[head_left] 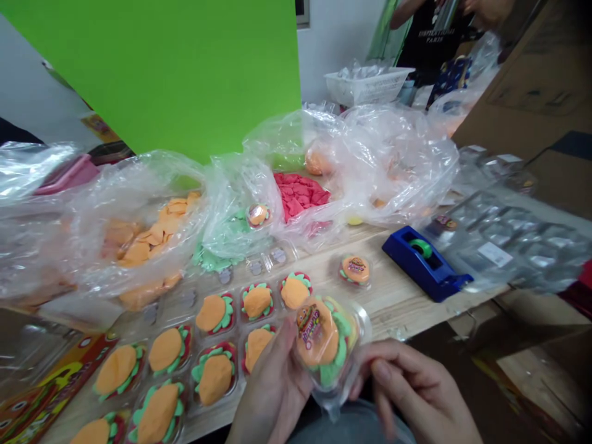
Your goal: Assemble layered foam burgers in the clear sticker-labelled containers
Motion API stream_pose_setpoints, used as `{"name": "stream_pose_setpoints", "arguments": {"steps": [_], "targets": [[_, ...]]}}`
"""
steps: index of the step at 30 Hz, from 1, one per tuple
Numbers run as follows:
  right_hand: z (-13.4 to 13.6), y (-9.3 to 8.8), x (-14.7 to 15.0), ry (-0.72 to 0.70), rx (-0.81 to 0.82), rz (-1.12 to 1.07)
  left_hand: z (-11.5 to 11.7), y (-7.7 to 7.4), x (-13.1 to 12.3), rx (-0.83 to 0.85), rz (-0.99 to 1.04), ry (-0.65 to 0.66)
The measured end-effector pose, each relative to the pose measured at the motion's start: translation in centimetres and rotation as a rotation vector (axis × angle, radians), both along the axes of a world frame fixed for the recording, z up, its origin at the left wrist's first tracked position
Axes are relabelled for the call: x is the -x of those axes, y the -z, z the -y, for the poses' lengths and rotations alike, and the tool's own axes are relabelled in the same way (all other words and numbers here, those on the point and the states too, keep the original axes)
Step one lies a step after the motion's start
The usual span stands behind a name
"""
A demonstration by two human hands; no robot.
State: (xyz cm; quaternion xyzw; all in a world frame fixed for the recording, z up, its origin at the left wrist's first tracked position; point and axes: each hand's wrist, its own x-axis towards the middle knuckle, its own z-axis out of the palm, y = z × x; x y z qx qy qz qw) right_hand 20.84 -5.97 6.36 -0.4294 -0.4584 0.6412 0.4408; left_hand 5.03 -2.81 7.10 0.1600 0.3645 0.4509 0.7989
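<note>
Head view, looking down at a long pale wooden worktop (398, 305). The left hand (271, 385) is curled around a clear plastic blister pack (321, 342), gripping it from the side and holding it up just above the worktop. The pack contains a soft burger-shaped toy with an orange bun and green lettuce frill, and a small round printed label sits on its face. The right hand (411, 388) is close by with its fingers curled and its fingertips (363, 379) at the pack's lower edge; whether they are pinching the plastic, I cannot tell.

Behind the 2 hands, open clear blister trays (210, 314) lie in rows, filled with matching orange-and-green burger toys. Just beyond them stands a small sealed round burger pack (355, 269), and to its right sits a blue tape dispenser with a green tape roll (419, 262). Crumpled clear plastic bags hold orange pieces (152, 237), pale green pieces (217, 256) and red pieces (300, 194). A stack of empty clear trays (513, 240) lies at the right. Farther back are a white plastic basket (367, 86) and a bright green board (152, 68), and a person in a black shirt (430, 43) stands at the far end.
</note>
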Motion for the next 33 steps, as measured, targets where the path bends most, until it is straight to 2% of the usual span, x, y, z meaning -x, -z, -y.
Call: {"name": "stream_pose_setpoints", "arguments": {"steps": [2, 4, 6, 7, 9, 11, 14, 19, 25, 29, 33], "targets": [[-0.2, 1.0, -1.0, 0.086, -0.030, 0.183, -0.3, 0.4, 0.2, -0.029, -0.101, -0.037], [-1.0, 2.2, -3.1, 0.277, -0.166, 0.417, -0.7, 1.0, 0.4, -0.092, -0.301, -0.016], [-2.1, 3.2, -6.5, 0.509, -0.374, 0.673, -1.2, 2.0, 0.2, -0.172, -0.512, 0.102], [-2.6, 3.7, -8.5, 0.583, -0.436, 0.819, -1.3, 2.6, 0.0, -0.204, -0.602, 0.169], [-3.6, 4.3, -12.6, 0.733, -0.409, 1.082, -1.6, 4.0, -0.6, -0.237, -0.727, 0.250], [-4.3, 4.6, -16.0, 0.760, -0.252, 1.166, -1.8, 5.3, -1.2, -0.239, -0.788, 0.263], [-5.6, 4.9, -18.7, 0.654, -0.106, 1.108, -1.9, 6.6, -1.6, -0.260, -0.824, 0.296], [-8.1, 4.8, -19.3, 0.488, -0.022, 1.003, -2.0, 7.5, -1.3, -0.290, -0.883, 0.354], [-8.2, 4.4, -17.2, 0.415, 0.170, 0.776, -1.9, 8.0, -1.0, -0.312, -0.854, 0.404], [-7.4, 4.1, -14.9, 0.362, 0.296, 0.545, -2.0, 8.2, -0.9, -0.303, -0.812, 0.344], [-7.5, 4.3, -13.6, 0.360, 0.355, 0.372, -2.1, 8.2, -0.9, -0.265, -0.769, 0.329]]}}
